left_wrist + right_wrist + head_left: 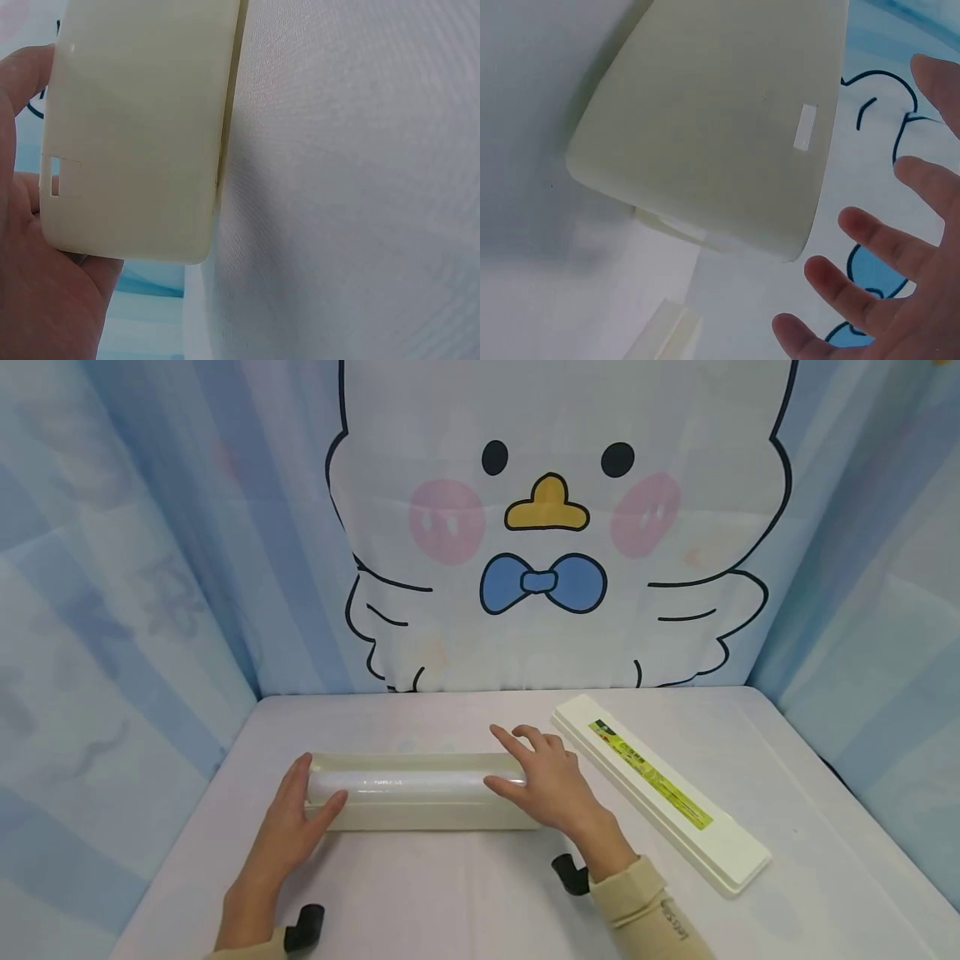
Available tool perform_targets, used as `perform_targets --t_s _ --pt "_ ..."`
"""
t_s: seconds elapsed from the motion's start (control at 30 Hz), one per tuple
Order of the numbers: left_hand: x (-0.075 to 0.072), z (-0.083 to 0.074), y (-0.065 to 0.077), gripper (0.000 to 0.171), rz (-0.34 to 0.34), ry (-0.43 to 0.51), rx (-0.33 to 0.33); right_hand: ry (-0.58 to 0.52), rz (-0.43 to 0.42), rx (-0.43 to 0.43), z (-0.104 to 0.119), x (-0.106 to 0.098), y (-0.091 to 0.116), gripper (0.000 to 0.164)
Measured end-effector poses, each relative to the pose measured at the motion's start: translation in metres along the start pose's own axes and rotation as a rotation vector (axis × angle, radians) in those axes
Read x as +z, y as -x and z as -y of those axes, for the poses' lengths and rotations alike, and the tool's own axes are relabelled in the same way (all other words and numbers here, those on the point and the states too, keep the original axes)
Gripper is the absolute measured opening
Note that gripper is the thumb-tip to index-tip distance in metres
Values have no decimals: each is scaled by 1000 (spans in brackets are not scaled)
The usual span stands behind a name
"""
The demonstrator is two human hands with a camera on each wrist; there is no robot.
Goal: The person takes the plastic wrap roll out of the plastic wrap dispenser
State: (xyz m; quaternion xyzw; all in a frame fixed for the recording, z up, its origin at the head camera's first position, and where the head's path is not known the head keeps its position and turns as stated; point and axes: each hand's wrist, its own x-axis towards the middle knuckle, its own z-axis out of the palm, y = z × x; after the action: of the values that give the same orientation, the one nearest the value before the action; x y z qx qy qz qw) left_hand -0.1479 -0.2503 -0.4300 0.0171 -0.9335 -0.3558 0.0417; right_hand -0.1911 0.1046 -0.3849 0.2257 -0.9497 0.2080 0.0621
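A long cream cling film box (pixel 435 817) lies uncovered on the table, with a roll of clear cling film (pixel 420 787) inside it. My left hand (pixel 288 827) grips the box's left end, thumb over the front wall and fingers round the far side. In the left wrist view the front wall (pixel 142 127) of the box fills the space beside that hand. My right hand (pixel 551 781) hovers at the right end with fingers spread. The right wrist view shows its fingertips apart from the box wall (pixel 712 127), holding nothing.
A long cream lid (pixel 720 852) with a yellow-green label lies slantwise on the white-covered table (pixel 450 902), to the right of the box. Patterned blue and white curtains (pixel 112 610) stand at the sides and back.
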Motion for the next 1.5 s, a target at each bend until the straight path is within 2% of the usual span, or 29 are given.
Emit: perform_targets --t_s 0.4,0.6,0.8,1.03,1.27,1.5 --pt "0 1 0 92 -6 -1 5 -1 -7 -71 6 7 -3 63" --pt "-1 2 0 92 -8 -4 3 7 8 -80 7 11 -6 58" --pt "-1 1 0 92 -1 5 -3 58 44 -79 9 14 -10 56" --pt "-2 0 0 94 8 11 -20 62 103 -63 9 13 -14 53" --pt "-1 1 -1 91 -11 12 13 59 144 -58 9 11 -16 46" --pt "-2 1 0 91 -15 15 27 86 214 -46 9 8 -19 45"
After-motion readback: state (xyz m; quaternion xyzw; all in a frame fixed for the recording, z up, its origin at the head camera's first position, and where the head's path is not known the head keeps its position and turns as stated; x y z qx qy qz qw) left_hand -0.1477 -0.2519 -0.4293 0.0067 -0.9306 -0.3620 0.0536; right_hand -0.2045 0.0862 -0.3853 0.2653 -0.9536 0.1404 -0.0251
